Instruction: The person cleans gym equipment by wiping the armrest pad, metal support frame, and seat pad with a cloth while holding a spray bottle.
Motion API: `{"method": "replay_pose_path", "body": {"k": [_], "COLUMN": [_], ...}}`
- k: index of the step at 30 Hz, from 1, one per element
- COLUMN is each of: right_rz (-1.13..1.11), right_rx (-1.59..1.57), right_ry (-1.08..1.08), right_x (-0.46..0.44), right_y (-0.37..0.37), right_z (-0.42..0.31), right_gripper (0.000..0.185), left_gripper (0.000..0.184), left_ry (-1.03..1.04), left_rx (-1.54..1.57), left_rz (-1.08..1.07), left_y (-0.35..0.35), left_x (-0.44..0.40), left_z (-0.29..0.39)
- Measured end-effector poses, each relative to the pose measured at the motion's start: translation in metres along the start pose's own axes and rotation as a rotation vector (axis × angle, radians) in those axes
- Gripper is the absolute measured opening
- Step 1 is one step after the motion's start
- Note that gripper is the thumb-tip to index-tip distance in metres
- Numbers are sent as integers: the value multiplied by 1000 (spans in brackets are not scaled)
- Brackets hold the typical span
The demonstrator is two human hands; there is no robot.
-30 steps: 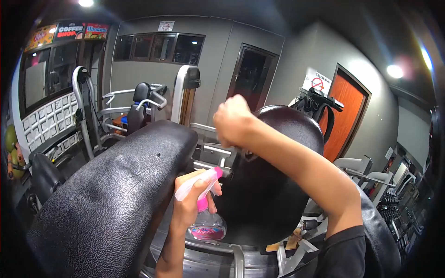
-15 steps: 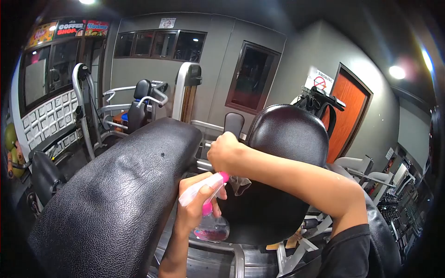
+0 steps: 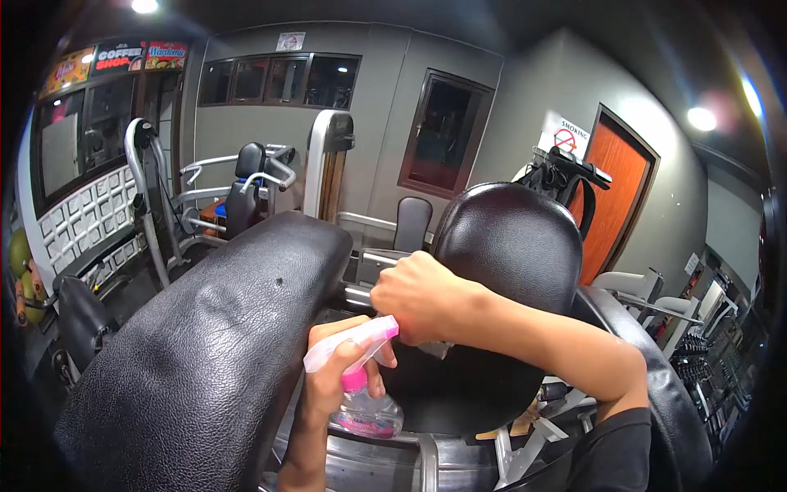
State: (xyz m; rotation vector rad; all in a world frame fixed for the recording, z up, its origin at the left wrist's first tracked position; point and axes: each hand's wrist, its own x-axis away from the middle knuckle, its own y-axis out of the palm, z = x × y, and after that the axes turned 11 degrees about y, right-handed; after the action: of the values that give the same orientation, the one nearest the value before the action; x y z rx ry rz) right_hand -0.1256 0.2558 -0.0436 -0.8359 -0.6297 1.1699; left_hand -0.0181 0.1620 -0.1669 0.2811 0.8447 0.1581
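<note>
My left hand is wrapped round the neck of a clear spray bottle with a white and pink trigger head. Just above the nozzle, my right hand is closed, its forearm crossing in front of a black padded backrest. A bit of greyish cloth shows beneath that hand; most of it is hidden by the fist and wrist. To the left of both hands lies a long black padded bench with creases and a small dark hole.
Weight machines stand toward the back wall. A dumbbell rack is at the far right, near an orange door. Metal frame bars run below my hands. Another black pad sits beside my right arm.
My left hand and the spray bottle have shifted slightly left and down. My right hand has turned and lowered a little toward the nozzle; less of the cloth shows.
</note>
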Motion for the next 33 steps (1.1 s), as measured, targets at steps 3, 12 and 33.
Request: {"method": "replay_pose_path", "body": {"k": [3, 12, 33], "right_rz": [45, 235, 960], "right_rx": [-2, -278, -332], "right_ry": [186, 145, 446], "right_x": [13, 62, 102], "right_y": [-21, 20, 46], "right_z": [15, 2, 56], "right_gripper": [21, 32, 53], "left_gripper": [46, 45, 45], "left_ry": [0, 25, 59], "left_rx": [17, -24, -46], "left_rz": [-3, -12, -7], "left_y": [-2, -1, -5], "left_x": [0, -3, 0], "left_z": [-2, -2, -5]}}
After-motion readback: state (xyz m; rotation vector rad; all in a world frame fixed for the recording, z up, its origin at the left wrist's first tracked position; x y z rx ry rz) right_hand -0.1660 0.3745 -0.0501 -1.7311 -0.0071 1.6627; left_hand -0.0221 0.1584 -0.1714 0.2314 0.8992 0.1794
